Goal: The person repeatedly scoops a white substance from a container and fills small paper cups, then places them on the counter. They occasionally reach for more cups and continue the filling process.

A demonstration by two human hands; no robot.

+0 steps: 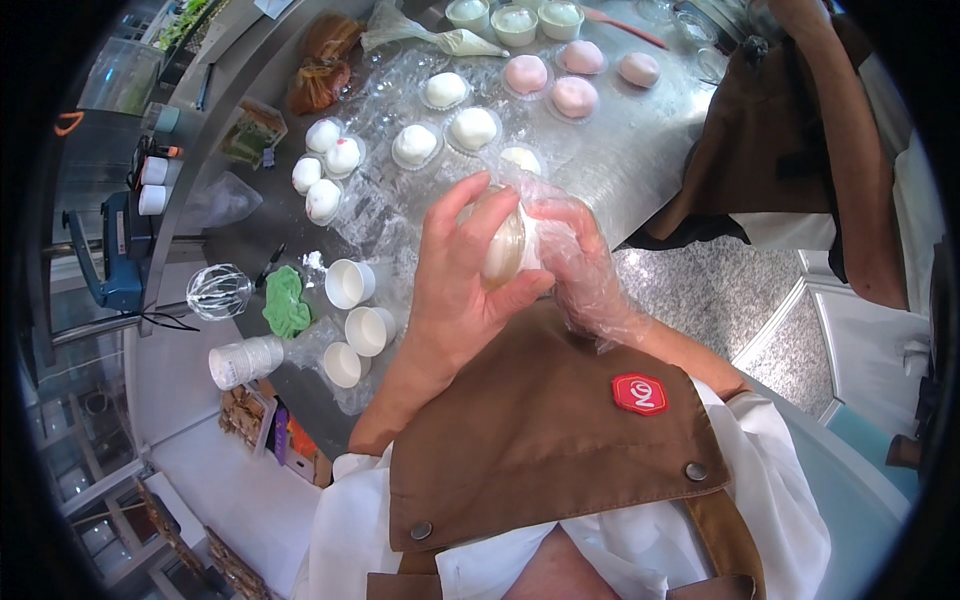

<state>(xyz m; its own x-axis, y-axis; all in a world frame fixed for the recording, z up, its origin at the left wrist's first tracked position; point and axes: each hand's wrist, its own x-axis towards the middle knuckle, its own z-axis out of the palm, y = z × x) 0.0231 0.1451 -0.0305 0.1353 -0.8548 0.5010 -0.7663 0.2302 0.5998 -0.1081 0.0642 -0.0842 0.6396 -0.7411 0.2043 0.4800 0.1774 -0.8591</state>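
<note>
My left hand (469,277), bare, grips a small round container or cup (504,244) with pale contents, held above the table's near edge. My right hand (581,262), in a clear plastic glove, presses against the other side of it; a white surface shows between the hands, and its exact shape is hidden by the fingers. Just beyond the hands, a white round dumpling (521,159) sits partly behind the glove. Farther off are several white ones, such as a white ball (474,128) in a clear cup, and several pink balls (574,97).
Paper cups (349,284), a green cloth (286,301), a whisk head (219,291) and stacked clear cups (246,361) are at left. A piping bag (442,37) and filled cups (514,25) lie at the back. Flour-dusted plastic film (367,225) covers part of the steel table. A co-worker's arm (855,165) is at right.
</note>
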